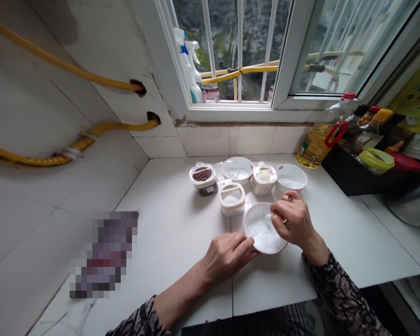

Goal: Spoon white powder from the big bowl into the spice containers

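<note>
A white bowl with a pink rim (262, 233) stands near the counter's front and holds white, powdery contents. My left hand (227, 254) grips its lower left rim between thumb and fingers. Over the bowl's right side, my right hand (291, 219) is closed round a small pale utensil, mostly hidden by the fingers, that reaches into the bowl. Just behind stands a white-lidded container (231, 199) with pale contents. Farther back are a container of dark red grains (203, 179) and another with off-white contents (264, 178).
Two more white bowls stand behind, one at the back middle (243, 173) and one at the right (291, 178). An oil bottle (313, 144) and a black rack (346, 170) of condiments stand back right. A blurred dark item (108, 254) lies left.
</note>
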Demonstrator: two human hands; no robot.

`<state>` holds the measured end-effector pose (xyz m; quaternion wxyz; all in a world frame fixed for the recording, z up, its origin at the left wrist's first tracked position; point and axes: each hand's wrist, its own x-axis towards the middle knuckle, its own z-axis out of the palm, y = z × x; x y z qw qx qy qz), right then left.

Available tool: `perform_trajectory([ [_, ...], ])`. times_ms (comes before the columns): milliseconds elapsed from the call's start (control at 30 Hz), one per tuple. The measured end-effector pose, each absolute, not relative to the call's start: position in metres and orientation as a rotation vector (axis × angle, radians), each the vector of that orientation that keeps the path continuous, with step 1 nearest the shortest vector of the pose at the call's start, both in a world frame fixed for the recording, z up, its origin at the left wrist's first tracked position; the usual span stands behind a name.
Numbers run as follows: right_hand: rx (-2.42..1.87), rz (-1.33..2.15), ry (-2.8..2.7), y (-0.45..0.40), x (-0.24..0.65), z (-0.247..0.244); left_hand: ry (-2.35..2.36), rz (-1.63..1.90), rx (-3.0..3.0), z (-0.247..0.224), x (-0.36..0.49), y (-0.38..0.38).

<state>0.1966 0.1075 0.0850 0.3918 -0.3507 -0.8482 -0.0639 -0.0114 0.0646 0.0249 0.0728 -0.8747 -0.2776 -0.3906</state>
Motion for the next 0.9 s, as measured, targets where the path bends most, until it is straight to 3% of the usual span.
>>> perform_trajectory([
  [567, -0.819, 0.232, -2.169, 0.1083, 0.1920, 0.0795, -0.906, -1.296, -2.722, 0.0226, -0.0114, 0.0654],
  [900, -0.864, 0.263, -2.153, 0.1096, 0.1928, 0.0779, -0.918, -1.309, -2.712, 0.0232, -0.0114, 0.0664],
])
